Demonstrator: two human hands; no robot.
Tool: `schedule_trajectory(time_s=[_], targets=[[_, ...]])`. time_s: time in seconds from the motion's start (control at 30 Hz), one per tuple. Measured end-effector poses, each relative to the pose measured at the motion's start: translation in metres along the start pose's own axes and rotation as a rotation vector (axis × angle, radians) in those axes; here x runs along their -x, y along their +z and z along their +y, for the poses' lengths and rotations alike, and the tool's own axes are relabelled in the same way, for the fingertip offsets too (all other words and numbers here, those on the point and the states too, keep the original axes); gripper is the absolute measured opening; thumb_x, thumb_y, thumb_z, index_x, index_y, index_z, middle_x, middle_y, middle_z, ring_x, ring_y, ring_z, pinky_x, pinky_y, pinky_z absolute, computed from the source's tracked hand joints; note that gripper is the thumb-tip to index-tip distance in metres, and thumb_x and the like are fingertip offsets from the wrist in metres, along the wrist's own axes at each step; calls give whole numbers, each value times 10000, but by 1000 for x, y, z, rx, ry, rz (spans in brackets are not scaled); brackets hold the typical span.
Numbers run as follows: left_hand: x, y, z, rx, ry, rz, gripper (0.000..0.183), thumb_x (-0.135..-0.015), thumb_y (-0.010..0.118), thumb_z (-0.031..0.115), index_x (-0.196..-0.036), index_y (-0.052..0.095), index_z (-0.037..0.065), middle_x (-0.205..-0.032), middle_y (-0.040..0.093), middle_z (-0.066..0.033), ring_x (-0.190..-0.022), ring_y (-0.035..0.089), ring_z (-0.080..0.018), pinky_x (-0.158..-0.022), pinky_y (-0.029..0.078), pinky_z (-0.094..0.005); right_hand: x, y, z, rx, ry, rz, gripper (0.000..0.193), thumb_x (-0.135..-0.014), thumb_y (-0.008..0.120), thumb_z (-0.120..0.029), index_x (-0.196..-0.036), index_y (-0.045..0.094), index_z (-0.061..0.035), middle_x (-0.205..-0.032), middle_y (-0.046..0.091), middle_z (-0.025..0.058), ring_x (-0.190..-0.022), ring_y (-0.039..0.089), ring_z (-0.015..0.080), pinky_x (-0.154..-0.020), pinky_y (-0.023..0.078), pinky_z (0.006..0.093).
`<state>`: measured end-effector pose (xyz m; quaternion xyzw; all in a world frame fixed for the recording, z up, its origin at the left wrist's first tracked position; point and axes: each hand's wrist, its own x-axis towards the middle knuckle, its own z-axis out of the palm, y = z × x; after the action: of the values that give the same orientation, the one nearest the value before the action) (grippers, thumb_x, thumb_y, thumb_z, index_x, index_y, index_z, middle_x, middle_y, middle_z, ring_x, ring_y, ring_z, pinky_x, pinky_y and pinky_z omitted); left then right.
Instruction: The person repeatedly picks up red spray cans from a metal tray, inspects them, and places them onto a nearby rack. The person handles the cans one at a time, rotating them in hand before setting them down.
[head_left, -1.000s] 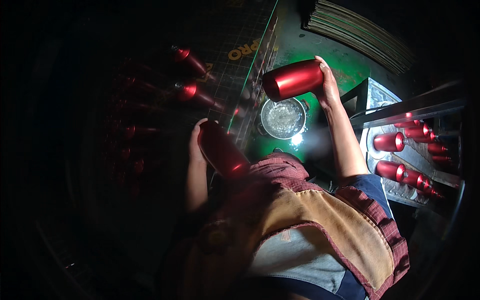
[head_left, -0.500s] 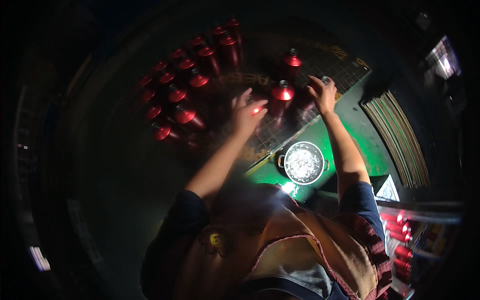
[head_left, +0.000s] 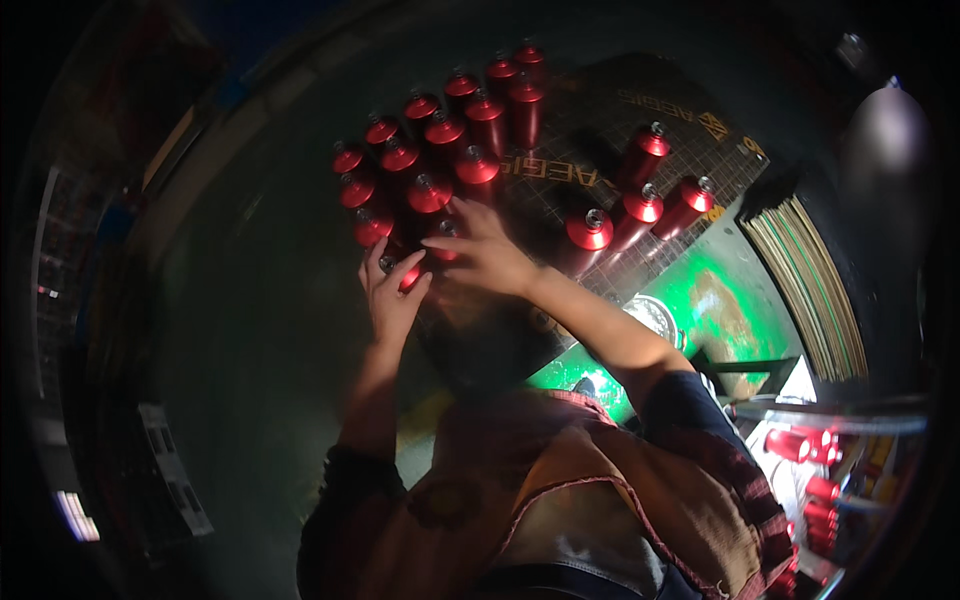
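Red metal bottles with bright narrow necks stand in rows on a dark printed board [head_left: 560, 130]. At the near end of the left-hand group, my left hand [head_left: 392, 300] has its thumb and fingers curled round one red bottle [head_left: 410, 276]. Just right of it, my right hand [head_left: 495, 258] reaches across and grips a second red bottle [head_left: 446, 254] between thumb and fingers. Both bottles are partly hidden by the hands. To the right stands a loose group of several more bottles, among them a near red bottle [head_left: 589, 233], with no hand on it.
A pot [head_left: 655, 318] with brightly lit contents sits on the green surface [head_left: 715, 300], partly behind my right forearm. Stacked flat sheets [head_left: 805, 285] stand at the right. More red bottles [head_left: 822, 490] lie at lower right.
Both hands have left the bottles of the right-hand group and moved left to two bottles of the left-hand group. The head view has shifted too.
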<state>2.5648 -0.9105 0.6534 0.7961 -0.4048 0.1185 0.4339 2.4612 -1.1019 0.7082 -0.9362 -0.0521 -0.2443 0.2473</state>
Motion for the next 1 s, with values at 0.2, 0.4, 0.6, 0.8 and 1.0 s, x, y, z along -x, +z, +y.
schedule_trajectory(time_s=[0.2, 0.4, 0.6, 0.8, 1.0], targets=[[11, 5, -29, 27, 6, 106, 390, -706, 807, 154, -1079, 737, 242, -1345, 516, -137, -1223, 475, -351, -1021, 409, -441, -7, 49, 13, 130, 75, -12, 417, -746, 769, -219, -1154, 698, -269, -1409, 421, 182, -1257, 430, 404, -1047, 408, 466], [10, -17, -32, 252, 82, 37, 316, -743, 781, 94, -1055, 733, 96, -1278, 608, -124, -1123, 554, -274, -966, 441, -373, 62, 2, 11, -158, 437, 298, 404, -801, 753, -171, -1195, 675, -204, -1397, 428, 138, -1272, 437, 330, -1055, 399, 416], [-15, 33, 51, 1093, -219, -279, 366, -880, 577, 121, -1190, 559, -72, -1405, 499, -192, -1212, 533, -335, -1024, 470, -492, 195, -143, 6, -594, 799, 925, 411, -939, 622, -225, -1325, 542, -108, -1274, 549, 81, -1160, 548, 230, -1006, 448, 361], [-11, 133, 202, 1528, -634, -667, 492, -977, 446, 446, -1330, 501, 108, -1321, 558, -120, -1103, 602, -292, -907, 539, -479, 275, -236, 41, -1354, 613, 1393, 391, -919, 633, -377, -1230, 542, -158, -1135, 586, 54, -993, 610, 215, -870, 535, 425], [7, 317, 278, 2265, -980, -1531, 486, -911, 581, 372, -1258, 530, 36, -1268, 491, -166, -1064, 526, -416, -735, 550, -488, 356, -276, 96, -1253, 765, 1148, 381, -876, 581, -356, -1199, 562, -156, -1161, 589, 76, -1026, 608, 243, -857, 532, 462]])
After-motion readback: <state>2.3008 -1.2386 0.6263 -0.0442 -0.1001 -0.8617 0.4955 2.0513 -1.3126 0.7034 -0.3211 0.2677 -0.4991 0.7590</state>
